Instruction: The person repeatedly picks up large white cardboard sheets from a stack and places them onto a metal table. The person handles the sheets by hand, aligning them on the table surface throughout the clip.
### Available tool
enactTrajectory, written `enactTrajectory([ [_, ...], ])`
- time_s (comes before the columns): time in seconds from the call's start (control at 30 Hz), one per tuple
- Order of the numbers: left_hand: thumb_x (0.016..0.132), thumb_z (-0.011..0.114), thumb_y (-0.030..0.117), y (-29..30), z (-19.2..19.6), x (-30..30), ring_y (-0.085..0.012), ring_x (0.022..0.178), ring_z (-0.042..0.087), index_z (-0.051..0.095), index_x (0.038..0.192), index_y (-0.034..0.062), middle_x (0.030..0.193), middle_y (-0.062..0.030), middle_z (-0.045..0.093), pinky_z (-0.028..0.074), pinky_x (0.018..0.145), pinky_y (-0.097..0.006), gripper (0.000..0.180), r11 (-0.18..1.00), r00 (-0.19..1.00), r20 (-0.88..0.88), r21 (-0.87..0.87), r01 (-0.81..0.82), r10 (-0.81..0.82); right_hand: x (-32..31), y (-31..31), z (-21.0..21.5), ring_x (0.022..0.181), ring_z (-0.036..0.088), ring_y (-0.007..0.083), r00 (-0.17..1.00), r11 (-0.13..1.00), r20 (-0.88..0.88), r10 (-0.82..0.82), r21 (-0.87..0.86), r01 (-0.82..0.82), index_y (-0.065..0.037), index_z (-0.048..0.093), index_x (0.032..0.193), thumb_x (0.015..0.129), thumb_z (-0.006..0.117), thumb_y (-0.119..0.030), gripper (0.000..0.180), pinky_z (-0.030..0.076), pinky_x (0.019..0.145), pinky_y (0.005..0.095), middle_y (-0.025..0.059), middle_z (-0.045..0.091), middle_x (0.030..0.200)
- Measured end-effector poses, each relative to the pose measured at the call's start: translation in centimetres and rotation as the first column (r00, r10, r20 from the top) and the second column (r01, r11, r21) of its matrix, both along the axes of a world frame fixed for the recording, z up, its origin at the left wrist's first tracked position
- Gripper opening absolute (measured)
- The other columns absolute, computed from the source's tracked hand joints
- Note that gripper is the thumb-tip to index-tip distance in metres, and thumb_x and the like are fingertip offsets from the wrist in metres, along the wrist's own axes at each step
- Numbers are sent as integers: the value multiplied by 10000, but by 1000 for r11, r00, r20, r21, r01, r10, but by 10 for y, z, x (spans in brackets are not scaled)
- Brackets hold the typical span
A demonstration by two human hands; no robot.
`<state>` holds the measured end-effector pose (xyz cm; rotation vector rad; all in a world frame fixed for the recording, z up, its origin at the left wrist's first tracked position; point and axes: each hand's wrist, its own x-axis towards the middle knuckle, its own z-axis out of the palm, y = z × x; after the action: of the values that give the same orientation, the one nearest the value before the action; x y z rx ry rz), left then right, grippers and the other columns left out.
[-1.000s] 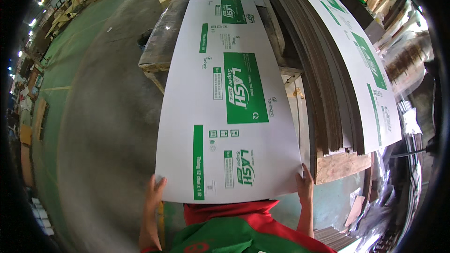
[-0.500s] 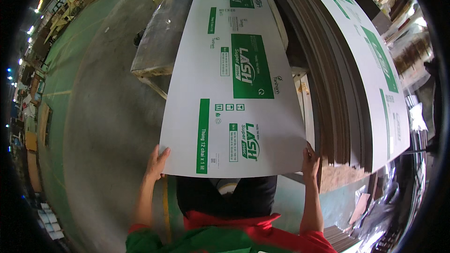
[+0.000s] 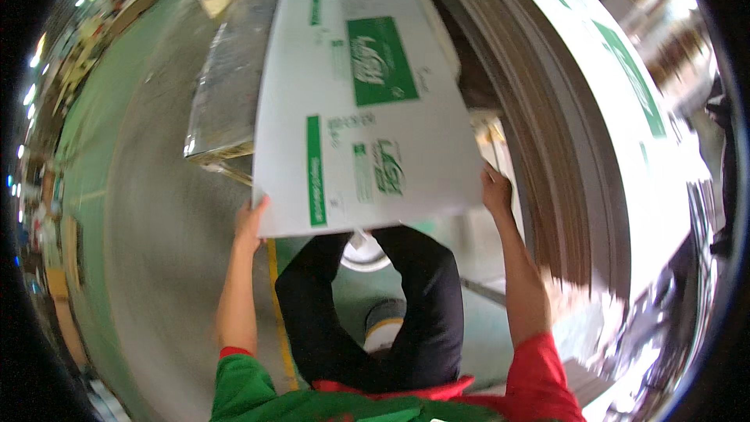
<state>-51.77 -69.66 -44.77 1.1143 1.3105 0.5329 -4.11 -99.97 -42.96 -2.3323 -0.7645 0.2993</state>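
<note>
Two hands at work, and here we have the left hand (image 3: 251, 224) clasping the near left corner of a long white-and-green printed sheet (image 3: 336, 90), the right hand (image 3: 497, 191) gripping its right edge by the near corner! We see it stretch along the table (image 3: 228, 90), overhanging the near edge; beyond the table's right edge rises a tall stack of sheets (image 3: 539, 113).
</note>
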Motion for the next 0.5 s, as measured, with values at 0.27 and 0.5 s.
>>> enactTrajectory([
  [0.27,921,694,397,-62,-9,-11,-333,1229,540,336,1458,-48,1454,-212,414,512,946,-410,784,918,916,204,129,-374,345,-84,-153,219,1257,561,296,638,878,643,424,-118,-464,-75,665,1231,819,736,-59,418,460,1055,414,99,636,1287],
  [0.5,983,573,369,-140,50,-17,-350,1289,509,359,1469,7,1476,-189,426,477,1011,-459,643,998,997,60,48,51,-54,52,-294,233,1498,197,342,759,801,651,26,-468,374,-144,408,1503,1044,412,-318,492,159,1211,486,135,289,1601],
])
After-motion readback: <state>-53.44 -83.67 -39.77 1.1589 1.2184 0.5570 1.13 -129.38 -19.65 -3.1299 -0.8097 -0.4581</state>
